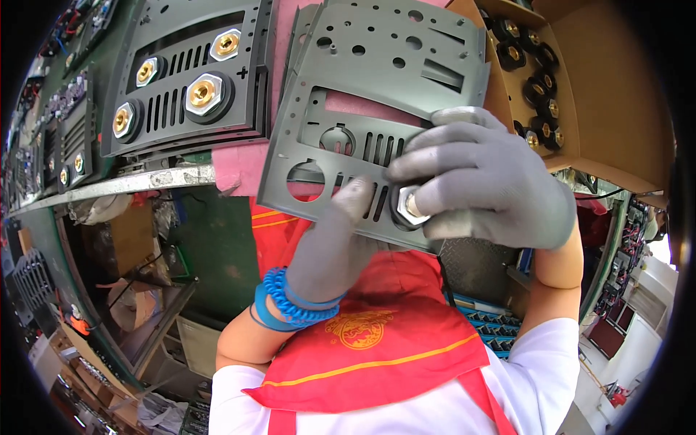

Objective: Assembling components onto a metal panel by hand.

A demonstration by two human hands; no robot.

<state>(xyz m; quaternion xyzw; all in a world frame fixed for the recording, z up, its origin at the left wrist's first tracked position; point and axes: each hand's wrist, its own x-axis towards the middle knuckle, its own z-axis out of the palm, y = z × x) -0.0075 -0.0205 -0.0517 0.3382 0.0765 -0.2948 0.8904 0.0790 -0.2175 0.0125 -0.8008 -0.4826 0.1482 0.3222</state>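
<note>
A grey sheet-metal panel with round holes and slots lies tilted at the bench's front edge. My left hand, gloved in grey, grips its near edge, thumb on the face and fingers hidden beneath. My gloved right hand has its fingers curled round a silver hex nut on a black-ringed socket in the panel's near right hole. The fingers cover part of that socket. Left of it, a round hole and another farther up hold no socket.
At the left, stacked dark panels carry several brass sockets with hex nuts. A cardboard box at the right holds several black-and-brass sockets. Pink foam covers part of the bench; its metal edge runs across. Shelves sit below.
</note>
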